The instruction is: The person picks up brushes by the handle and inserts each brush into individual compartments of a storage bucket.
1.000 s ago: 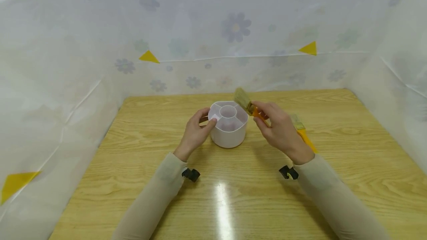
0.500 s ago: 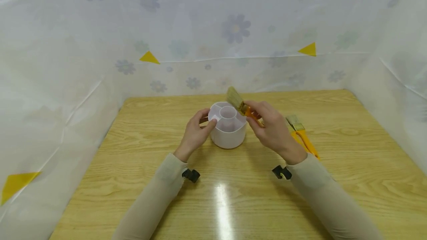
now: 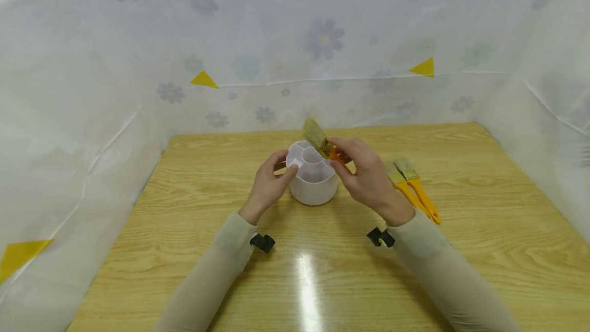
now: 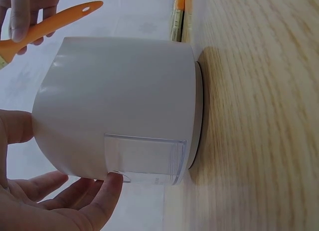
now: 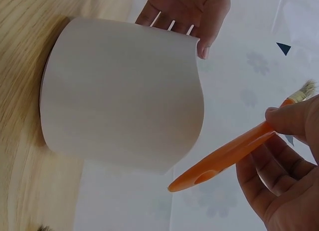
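Note:
A round white organizer [image 3: 314,191] with a central ring and side compartments stands on the wooden table. My left hand [image 3: 271,181] holds its left side, thumb at the rim and fingers around the wall; the left wrist view shows fingertips by a clear window [image 4: 144,153]. My right hand [image 3: 366,175] pinches the orange handle [image 5: 224,158] of a paintbrush near its ferrule. The brush tilts over the organizer's right rear rim, bristles [image 3: 314,132] up and to the left, handle end lower, outside the compartments.
Two more orange-handled brushes [image 3: 425,201] lie side by side on the table [image 3: 484,229], right of the organizer, partly beside my right wrist. Flower-patterned sheeting [image 3: 276,40] with yellow triangles encloses the table's back and sides.
My right hand has moved left with the brush, bringing it from the organizer's right edge to over its rear rim. More of the two lying brushes shows. My left hand has kept its hold.

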Available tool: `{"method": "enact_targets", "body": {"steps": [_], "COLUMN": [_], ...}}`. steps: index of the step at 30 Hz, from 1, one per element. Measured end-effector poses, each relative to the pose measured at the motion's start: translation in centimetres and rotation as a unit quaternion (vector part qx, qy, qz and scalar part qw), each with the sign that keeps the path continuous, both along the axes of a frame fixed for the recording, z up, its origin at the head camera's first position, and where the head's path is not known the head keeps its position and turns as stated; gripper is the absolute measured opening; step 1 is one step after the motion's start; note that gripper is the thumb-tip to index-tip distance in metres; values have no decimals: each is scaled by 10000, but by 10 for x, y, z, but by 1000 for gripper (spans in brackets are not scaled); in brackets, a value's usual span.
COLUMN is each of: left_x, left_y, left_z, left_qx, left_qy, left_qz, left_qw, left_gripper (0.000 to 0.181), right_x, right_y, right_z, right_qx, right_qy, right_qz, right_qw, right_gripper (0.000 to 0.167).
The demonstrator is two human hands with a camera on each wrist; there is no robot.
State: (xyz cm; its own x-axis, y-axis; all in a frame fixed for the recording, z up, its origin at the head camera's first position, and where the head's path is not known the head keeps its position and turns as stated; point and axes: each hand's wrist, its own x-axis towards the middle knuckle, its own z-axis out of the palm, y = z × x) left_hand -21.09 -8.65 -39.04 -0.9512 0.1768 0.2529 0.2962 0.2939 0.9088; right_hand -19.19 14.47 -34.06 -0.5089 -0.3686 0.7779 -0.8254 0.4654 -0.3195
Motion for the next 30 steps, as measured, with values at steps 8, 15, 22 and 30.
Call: {"method": "enact_targets", "body": {"steps": [8,15,22,30], "left_x": [0,-1,-1,6], "left_y": [0,0,0,1], "left_z": [-1,-1,2,13], "left_qx": [52,55,151,114], "left_qy": [-9,-30,-130,-148], "left_qz": [-45,-55,-140,-182], "left_qw": [10000,10000,9997,9997], "left_gripper": [46,47,49,49], "right_x": [1,3,2,2], "right_y": [-7,-14,-19,-27], "right_z": [2,5,5,7], "right_qx": [-180,-156,-210,-346], "right_qy": [19,43,30,91], "right_qz": [170,211,237,430], "right_qw": [9997,9996,9995,9984], "right_gripper": [51,51,50,49]}}
